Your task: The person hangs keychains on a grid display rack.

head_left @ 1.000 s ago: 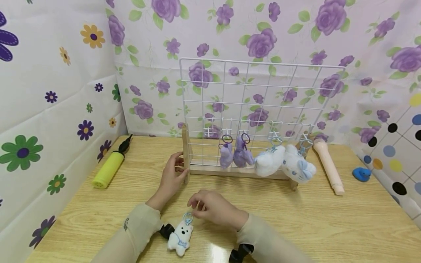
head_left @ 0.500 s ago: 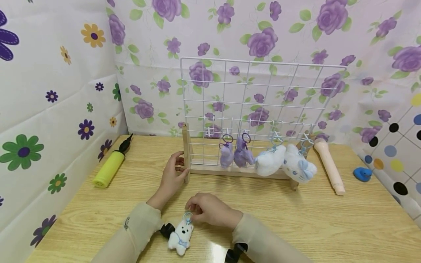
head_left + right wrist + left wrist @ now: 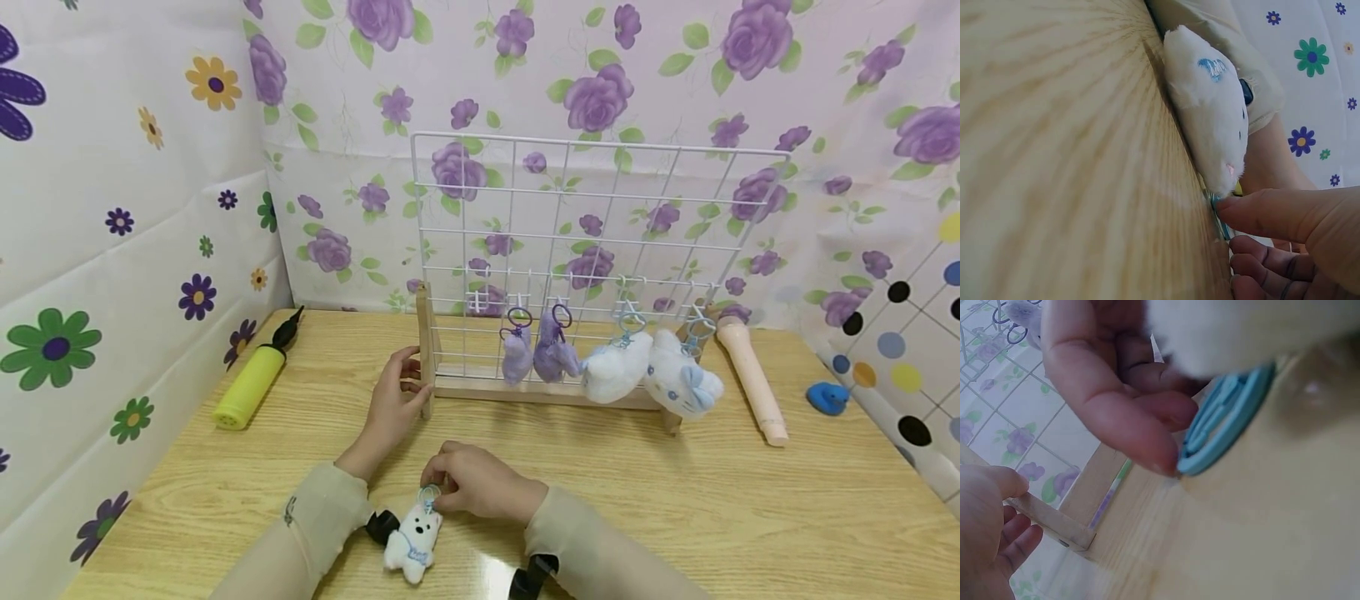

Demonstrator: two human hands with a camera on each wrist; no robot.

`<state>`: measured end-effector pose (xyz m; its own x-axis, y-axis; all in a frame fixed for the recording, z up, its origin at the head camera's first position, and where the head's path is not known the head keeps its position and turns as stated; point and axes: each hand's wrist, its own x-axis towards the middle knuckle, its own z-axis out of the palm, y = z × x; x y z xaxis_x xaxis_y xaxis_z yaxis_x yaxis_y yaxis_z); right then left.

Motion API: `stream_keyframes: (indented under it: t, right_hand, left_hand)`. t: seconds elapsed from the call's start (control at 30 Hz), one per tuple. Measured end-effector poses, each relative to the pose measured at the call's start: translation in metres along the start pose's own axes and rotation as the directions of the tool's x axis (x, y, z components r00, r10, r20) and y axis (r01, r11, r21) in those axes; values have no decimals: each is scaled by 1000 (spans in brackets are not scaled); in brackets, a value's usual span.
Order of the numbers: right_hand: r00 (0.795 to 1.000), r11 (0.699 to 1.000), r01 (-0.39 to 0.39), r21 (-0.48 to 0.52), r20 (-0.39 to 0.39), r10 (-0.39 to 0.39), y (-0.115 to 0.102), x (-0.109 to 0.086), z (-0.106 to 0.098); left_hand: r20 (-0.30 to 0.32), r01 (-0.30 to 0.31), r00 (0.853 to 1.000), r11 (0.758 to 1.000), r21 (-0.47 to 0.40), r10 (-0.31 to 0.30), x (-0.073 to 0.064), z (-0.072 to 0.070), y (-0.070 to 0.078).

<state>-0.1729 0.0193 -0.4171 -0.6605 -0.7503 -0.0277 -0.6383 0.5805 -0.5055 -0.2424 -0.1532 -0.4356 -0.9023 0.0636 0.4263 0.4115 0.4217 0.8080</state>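
A white bear plush keychain (image 3: 415, 546) with a light blue ring (image 3: 429, 497) lies face up on the table in the head view. My right hand (image 3: 483, 483) pinches that ring; in the left wrist view a fingertip meets the edge of the ring (image 3: 1229, 425). The right wrist view shows my thumb (image 3: 1266, 215) against the ring beside the plush head. With thumb in front and fingers behind, my left hand (image 3: 395, 396) holds the left wooden post (image 3: 425, 350) of a white wire grid rack (image 3: 570, 192).
Two purple plush keychains (image 3: 553, 354) and two white ones (image 3: 617, 367) hang from hooks on the grid. A yellow pump (image 3: 251, 385) lies at the left. To the right are a pale pink stick-shaped object (image 3: 750, 379) and a blue toy duck (image 3: 827, 397).
My right hand has moved slightly left and down, and its fingers have closed on the keychain's ring. The left hand stays on the post.
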Motion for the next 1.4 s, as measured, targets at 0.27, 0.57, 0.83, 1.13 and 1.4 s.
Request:
stream_keyframes:
  t: [0.27, 0.57, 0.83, 1.13, 1.4]
  right_hand:
    - [1000, 1000, 4, -22, 1, -4, -1, 1, 0]
    - [999, 999, -41, 9, 15, 41, -4, 0, 1]
    - [999, 991, -41, 124, 26, 39, 0, -3, 2]
    - [1000, 962, -8, 273, -10, 11, 2, -11, -5]
    - [999, 948, -21, 316, -22, 29, 0, -15, -13]
  left_hand:
    - [2, 3, 1000, 1000, -7, -3, 1, 0, 0]
    - [7, 23, 1000, 1000, -15, -23, -1, 0, 0]
    - [4, 23, 1000, 1000, -17, -23, -3, 1, -1]
    - [-8, -15, 1000, 1000, -8, 15, -1, 1, -1]
    - [-4, -14, 1000, 1000, 2, 14, 0, 1, -2]
